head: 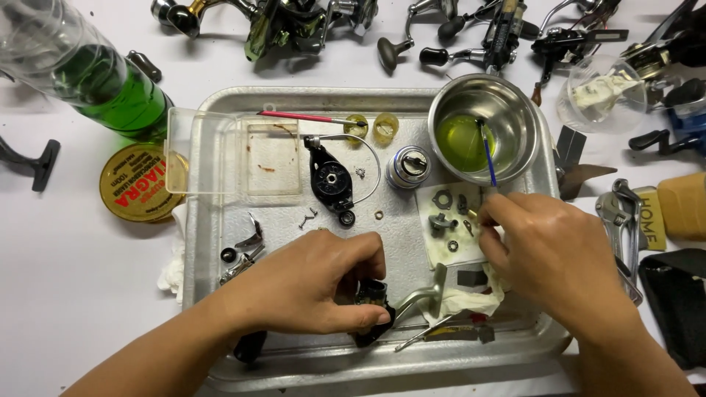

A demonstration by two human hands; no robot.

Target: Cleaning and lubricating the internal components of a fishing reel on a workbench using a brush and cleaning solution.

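My left hand (pixel 309 283) grips a dark fishing reel body (pixel 371 312) low in the metal tray (pixel 220 338), with its silver handle arm (pixel 426 290) sticking out to the right. My right hand (pixel 551 250) pinches a tiny metal part (pixel 473 214) over a white paper towel (pixel 441 220) that carries several small gears and washers. A blue brush (pixel 487 154) leans in a steel bowl (pixel 515 110) of green liquid just above that hand. A black rotor with its wire bail (pixel 331 176) lies mid-tray beside a silver spool (pixel 408 165).
A clear plastic lid (pixel 220 151) and a red-handled tool (pixel 294 116) lie at the tray's top left. A green bottle (pixel 110 88) and a gold tin (pixel 140 184) stand to the left. Several reels (pixel 294 22) line the far edge. Pliers (pixel 625 220) lie to the right.
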